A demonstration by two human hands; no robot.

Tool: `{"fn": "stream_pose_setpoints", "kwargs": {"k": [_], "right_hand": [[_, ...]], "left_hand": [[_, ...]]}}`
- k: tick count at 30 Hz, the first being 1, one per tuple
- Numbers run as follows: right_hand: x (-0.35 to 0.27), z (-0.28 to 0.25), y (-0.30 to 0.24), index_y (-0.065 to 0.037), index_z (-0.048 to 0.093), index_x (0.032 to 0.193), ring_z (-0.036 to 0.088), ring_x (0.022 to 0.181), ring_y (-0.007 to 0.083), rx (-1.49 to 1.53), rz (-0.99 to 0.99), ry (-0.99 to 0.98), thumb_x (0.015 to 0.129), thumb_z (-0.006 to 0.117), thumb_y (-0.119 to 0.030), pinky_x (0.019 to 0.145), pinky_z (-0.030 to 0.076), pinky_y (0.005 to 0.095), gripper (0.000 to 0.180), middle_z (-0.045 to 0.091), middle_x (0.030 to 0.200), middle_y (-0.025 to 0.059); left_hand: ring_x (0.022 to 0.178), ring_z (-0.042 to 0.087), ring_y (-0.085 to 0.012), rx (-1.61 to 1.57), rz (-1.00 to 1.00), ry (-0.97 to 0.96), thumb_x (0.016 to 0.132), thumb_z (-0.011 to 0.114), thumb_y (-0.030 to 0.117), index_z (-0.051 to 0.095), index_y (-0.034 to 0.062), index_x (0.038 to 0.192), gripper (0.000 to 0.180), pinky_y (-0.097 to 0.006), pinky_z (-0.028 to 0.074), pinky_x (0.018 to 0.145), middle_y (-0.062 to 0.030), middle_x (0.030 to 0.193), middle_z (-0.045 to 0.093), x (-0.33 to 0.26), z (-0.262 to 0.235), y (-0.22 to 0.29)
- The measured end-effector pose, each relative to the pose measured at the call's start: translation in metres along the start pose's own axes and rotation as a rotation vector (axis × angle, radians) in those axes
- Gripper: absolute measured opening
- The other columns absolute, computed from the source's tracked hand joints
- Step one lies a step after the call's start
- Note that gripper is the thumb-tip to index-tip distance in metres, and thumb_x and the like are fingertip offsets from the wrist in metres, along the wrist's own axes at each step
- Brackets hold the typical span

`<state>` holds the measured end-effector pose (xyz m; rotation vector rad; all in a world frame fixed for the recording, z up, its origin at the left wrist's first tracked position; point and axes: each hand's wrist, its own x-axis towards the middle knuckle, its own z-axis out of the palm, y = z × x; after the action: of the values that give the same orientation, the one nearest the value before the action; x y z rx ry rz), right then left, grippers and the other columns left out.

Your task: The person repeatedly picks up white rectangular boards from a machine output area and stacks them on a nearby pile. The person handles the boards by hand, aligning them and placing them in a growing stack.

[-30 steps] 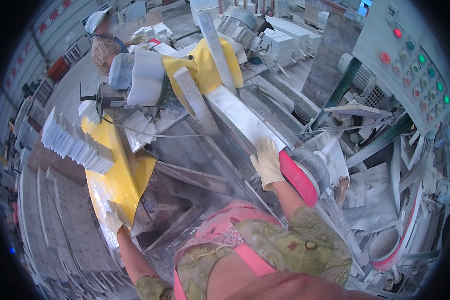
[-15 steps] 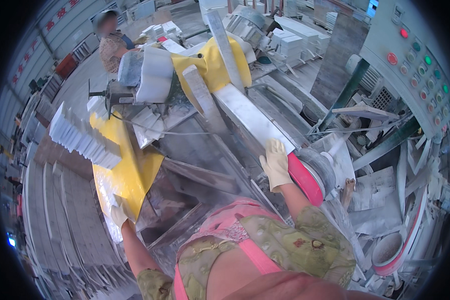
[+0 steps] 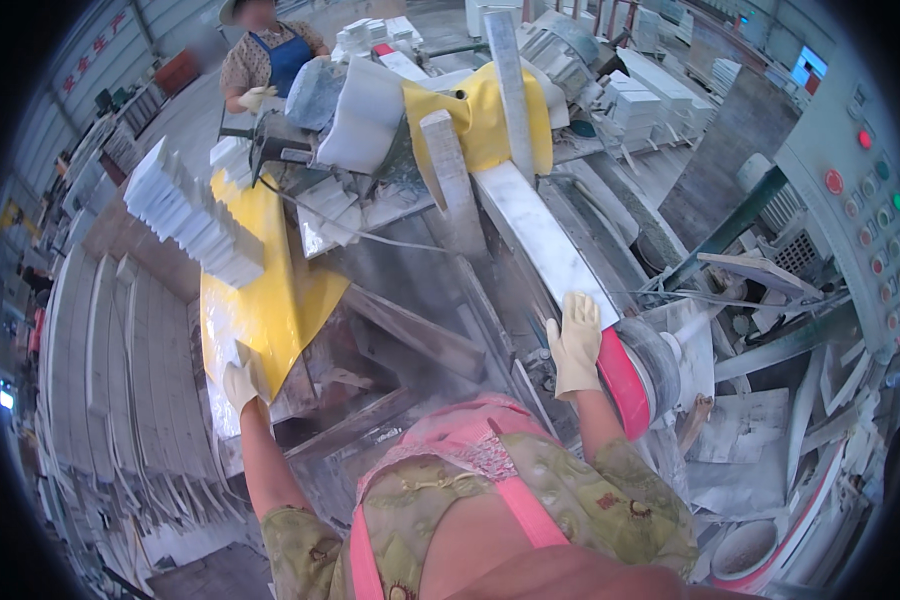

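Note:
My right hand (image 3: 575, 348), in a cream rubber glove, lies flat with stretched fingers on the near end of a long white marble strip (image 3: 540, 228). That strip rests on the belt machine, just before the pink-red belt (image 3: 625, 385) where it curves round a roller. In a matching glove, my left hand (image 3: 244, 386) is at the near edge of a yellow sheet (image 3: 260, 318). Its fingers look closed, with a small greyish shape between them that I cannot make out. A stack of thin white tiles (image 3: 195, 222) stands on the sheet's far part.
A yellow flap (image 3: 485, 110) hangs over the strip's far end. To the right rises a control panel (image 3: 860, 190) with lit buttons. Long grey slabs (image 3: 110, 370) are stacked at left. Across the machine stands a co-worker (image 3: 275, 60) in a blue apron.
The view has shifted, so most things sit further right. Both hands keep their places, the right on the marble strip and the left by the yellow sheet. The co-worker has turned and shows more of the apron.

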<state>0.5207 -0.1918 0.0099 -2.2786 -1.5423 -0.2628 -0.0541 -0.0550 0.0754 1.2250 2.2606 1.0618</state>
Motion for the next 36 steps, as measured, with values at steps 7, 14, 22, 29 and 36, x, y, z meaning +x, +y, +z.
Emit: {"fn": "stream_pose_setpoints", "kwargs": {"k": [7, 14, 22, 29, 36], "right_hand": [[-0.006, -0.02, 0.024, -0.001, 0.053, 0.141, 0.044, 0.138, 0.0368, 0.213, -0.076, -0.097, 0.092, 0.064, -0.024, 0.12, 0.033, 0.0433, 0.055, 0.052, 0.146, 0.0191], [-0.005, -0.082, 0.081, -0.002, 0.047, 0.148, 0.037, 0.147, 0.0373, 0.01, -0.216, -0.367, 0.074, 0.082, -0.02, 0.123, 0.028, 0.0488, 0.084, 0.047, 0.153, 0.0195], [-0.003, -0.031, 0.06, -0.005, 0.041, 0.152, 0.039, 0.146, 0.0311, -0.24, -0.346, -0.154, 0.086, 0.073, -0.029, 0.121, 0.029, 0.0482, 0.078, 0.044, 0.155, 0.0158], [0.02, -0.046, 0.062, -0.002, 0.053, 0.141, 0.058, 0.128, 0.0315, -0.08, -0.412, 0.025, 0.091, 0.062, -0.018, 0.112, 0.043, 0.045, 0.053, 0.061, 0.138, 0.0183], [0.054, -0.047, 0.038, -0.012, 0.048, 0.146, 0.043, 0.141, 0.0255, -0.189, -0.427, -0.154, 0.085, 0.074, -0.024, 0.119, 0.032, 0.0515, 0.068, 0.05, 0.15, 0.0064]], "left_hand": [[0.086, 0.063, -0.0299, -0.166, 0.021, 0.0, 0.087, 0.067, 0.022, 0.062, -0.0096, 0.105, 0.037, -0.042, 0.05, 0.077, -0.0237, 0.096, 0.066, 0.007, 0.005, -0.018], [0.097, 0.065, -0.0324, 0.132, 0.012, -0.003, 0.086, 0.068, 0.021, 0.063, -0.0107, 0.112, 0.041, -0.043, 0.051, 0.085, -0.0267, 0.109, 0.068, 0.031, 0.002, -0.033], [0.096, 0.061, -0.0269, -0.096, 0.028, -0.114, 0.09, 0.067, 0.023, 0.061, -0.0095, 0.115, 0.042, -0.038, 0.05, 0.086, -0.0197, 0.107, 0.065, 0.02, -0.008, -0.029], [0.096, 0.064, -0.03, 0.157, 0.125, 0.041, 0.087, 0.067, 0.022, 0.062, -0.0104, 0.116, 0.044, -0.04, 0.051, 0.086, -0.0233, 0.106, 0.068, 0.019, -0.006, -0.019], [0.091, 0.065, -0.0341, -0.007, 0.01, 0.006, 0.086, 0.066, 0.019, 0.062, -0.011, 0.111, 0.039, -0.043, 0.051, 0.083, -0.0259, 0.104, 0.067, 0.002, -0.006, -0.004]]}}
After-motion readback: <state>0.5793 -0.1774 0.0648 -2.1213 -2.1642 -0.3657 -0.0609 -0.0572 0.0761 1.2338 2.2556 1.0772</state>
